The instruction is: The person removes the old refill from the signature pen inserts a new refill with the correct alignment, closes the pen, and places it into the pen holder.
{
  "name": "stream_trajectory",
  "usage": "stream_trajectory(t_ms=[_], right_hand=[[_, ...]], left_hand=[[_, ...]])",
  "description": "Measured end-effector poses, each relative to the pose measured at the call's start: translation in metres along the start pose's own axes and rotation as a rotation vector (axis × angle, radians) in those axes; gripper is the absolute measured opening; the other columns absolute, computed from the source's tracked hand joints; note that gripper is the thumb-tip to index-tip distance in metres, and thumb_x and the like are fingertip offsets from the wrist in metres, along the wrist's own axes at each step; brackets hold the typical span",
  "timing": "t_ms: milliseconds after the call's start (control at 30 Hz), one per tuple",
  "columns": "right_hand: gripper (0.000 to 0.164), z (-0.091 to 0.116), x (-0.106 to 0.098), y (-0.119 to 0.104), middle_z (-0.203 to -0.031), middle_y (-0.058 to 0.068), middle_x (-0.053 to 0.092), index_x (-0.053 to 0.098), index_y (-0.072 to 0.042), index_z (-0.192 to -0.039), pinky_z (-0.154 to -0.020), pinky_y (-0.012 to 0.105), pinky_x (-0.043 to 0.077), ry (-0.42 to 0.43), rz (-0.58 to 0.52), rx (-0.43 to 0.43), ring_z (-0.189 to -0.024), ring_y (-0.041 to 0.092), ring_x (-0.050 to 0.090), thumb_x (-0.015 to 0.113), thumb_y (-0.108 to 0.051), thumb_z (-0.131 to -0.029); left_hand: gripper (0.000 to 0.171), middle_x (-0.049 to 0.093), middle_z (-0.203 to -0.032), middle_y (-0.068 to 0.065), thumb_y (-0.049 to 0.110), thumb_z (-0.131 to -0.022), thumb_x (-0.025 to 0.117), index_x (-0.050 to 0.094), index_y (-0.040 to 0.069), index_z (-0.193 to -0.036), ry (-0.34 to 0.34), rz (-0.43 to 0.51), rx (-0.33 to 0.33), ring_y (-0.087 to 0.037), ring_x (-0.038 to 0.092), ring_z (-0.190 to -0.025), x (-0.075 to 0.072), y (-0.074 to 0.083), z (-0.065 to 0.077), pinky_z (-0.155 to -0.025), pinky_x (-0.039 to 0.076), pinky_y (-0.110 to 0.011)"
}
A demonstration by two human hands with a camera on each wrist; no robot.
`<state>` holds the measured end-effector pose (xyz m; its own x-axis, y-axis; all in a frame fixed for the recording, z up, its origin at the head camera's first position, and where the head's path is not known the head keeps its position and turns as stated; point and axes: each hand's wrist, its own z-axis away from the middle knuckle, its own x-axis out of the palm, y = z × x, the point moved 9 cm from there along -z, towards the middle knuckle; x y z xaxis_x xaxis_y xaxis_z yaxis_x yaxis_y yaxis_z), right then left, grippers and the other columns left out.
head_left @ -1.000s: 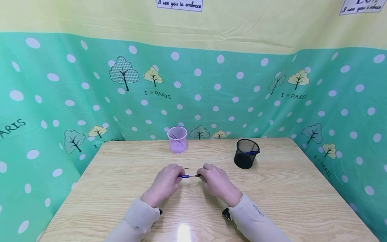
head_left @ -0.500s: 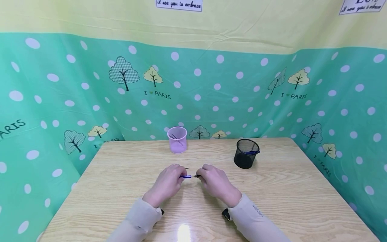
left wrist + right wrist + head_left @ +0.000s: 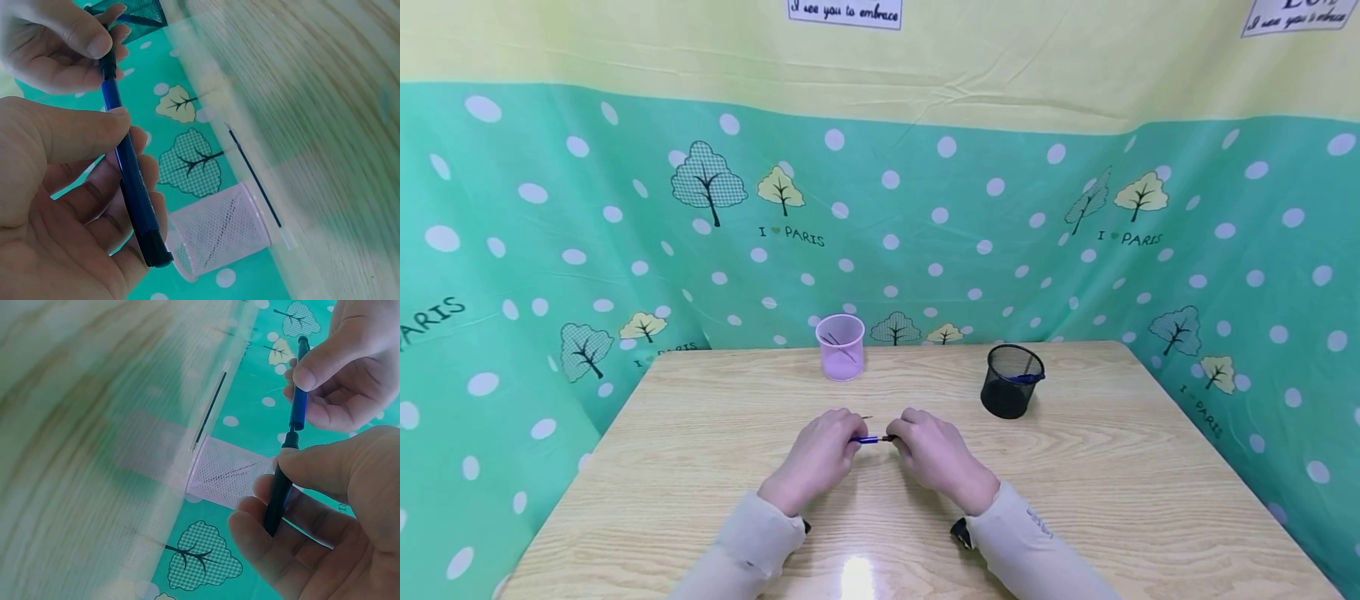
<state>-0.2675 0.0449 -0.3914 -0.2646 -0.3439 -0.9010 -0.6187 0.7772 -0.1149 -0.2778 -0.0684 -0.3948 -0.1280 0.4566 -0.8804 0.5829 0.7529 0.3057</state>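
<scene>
Over the middle of the table, my left hand (image 3: 816,454) grips the blue barrel (image 3: 129,156) of a pen between thumb and fingers. The barrel's black clip end points away from my other hand. My right hand (image 3: 936,450) pinches the pen's black front section (image 3: 279,500), its far end tucked among the fingers. Barrel and front section are lined up end to end, with a short thin piece of refill (image 3: 292,429) showing between them. Beyond the hands, a loose dark pen refill (image 3: 256,181) lies on the table; in the head view the left hand mostly covers it.
At the table's back edge stands a lilac mesh pen cup (image 3: 842,360) with thin dark sticks inside. A black mesh pen cup (image 3: 1004,398) at back right holds a blue pen (image 3: 1025,378). A green dotted curtain (image 3: 925,250) hangs behind the wooden table (image 3: 1112,467).
My left hand has shifted slightly right with the blue barrel, so the gap to the black front section has narrowed. The right hand has stayed about where it was.
</scene>
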Motion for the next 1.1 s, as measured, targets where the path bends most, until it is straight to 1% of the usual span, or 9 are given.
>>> stream_trajectory(t_ms=[233, 600, 767, 1100], right_hand=[[0.011, 0.0005, 0.0007, 0.0000, -0.082, -0.006, 0.056, 0.071, -0.016, -0.096, -0.057, 0.024, 0.048, -0.010, -0.008, 0.003, -0.073, 0.010, 0.055, 0.066, -0.011, -0.087], [0.011, 0.0003, 0.0004, -0.0007, -0.082, -0.007, 0.056, 0.071, -0.016, -0.095, -0.058, 0.024, 0.048, -0.008, -0.011, -0.002, -0.074, 0.009, 0.055, 0.067, -0.011, -0.087], [0.011, 0.0003, 0.0008, -0.0010, -0.082, -0.007, 0.055, 0.071, -0.017, -0.095, -0.057, 0.023, 0.047, -0.021, -0.010, 0.002, -0.073, 0.009, 0.054, 0.066, -0.010, -0.087], [0.010, 0.0003, 0.0009, -0.0016, -0.082, -0.007, 0.055, 0.070, -0.016, -0.094, -0.059, 0.024, 0.049, -0.017, -0.003, -0.002, -0.075, 0.009, 0.056, 0.067, -0.010, -0.087]], left_hand=[[0.016, 0.059, -0.083, 0.006, 0.002, -0.080, 0.070, 0.065, 0.015, -0.087, 0.010, -0.004, 0.024, -0.012, 0.055, -0.077, 0.0007, 0.0025, -0.0008, -0.068, 0.048, -0.031], [0.015, 0.058, -0.083, 0.006, 0.002, -0.080, 0.070, 0.066, 0.014, -0.088, 0.005, -0.010, 0.025, -0.012, 0.054, -0.076, 0.0008, 0.0048, -0.0007, -0.068, 0.048, -0.030], [0.015, 0.058, -0.083, 0.006, 0.002, -0.080, 0.070, 0.066, 0.014, -0.088, 0.002, -0.002, 0.029, -0.012, 0.055, -0.077, 0.0024, 0.0055, -0.0002, -0.069, 0.048, -0.030], [0.016, 0.059, -0.084, 0.005, 0.000, -0.080, 0.070, 0.066, 0.012, -0.088, 0.024, 0.026, 0.040, -0.013, 0.056, -0.079, 0.0031, 0.0066, 0.0007, -0.070, 0.050, -0.032]])
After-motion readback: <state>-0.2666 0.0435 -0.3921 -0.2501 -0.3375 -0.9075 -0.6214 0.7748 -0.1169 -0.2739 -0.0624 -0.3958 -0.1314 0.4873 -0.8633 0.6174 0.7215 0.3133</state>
